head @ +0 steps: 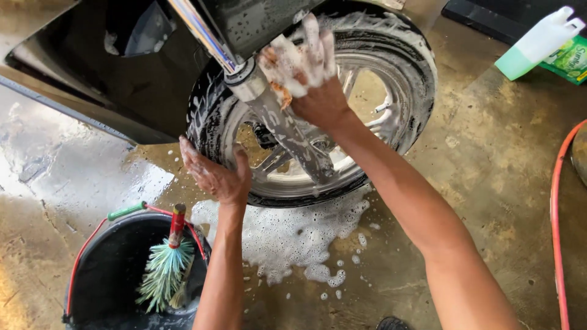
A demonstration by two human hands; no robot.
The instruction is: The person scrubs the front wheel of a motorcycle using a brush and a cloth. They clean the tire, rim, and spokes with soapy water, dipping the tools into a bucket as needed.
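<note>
A wash bay or garage floor, by the look of it. Bare wet concrete (489, 159) runs everywhere, stained and shining. At twelve o'clock stands a motorcycle wheel (318, 104), lathered white, and suds (293, 238) spread on the floor at six. A black bucket (104, 275) with a brush (165, 269) sits at seven. At three, a red hose (555, 214) snakes along; a spray bottle (538, 43) lies at one.

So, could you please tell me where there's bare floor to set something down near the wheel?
Bare wet floor lies between the wheel and the red hose, and left of the bucket. It is crowded between bucket and wheel: foam, the left hand on the tyre, the right hand holding a soapy sponge.
</note>
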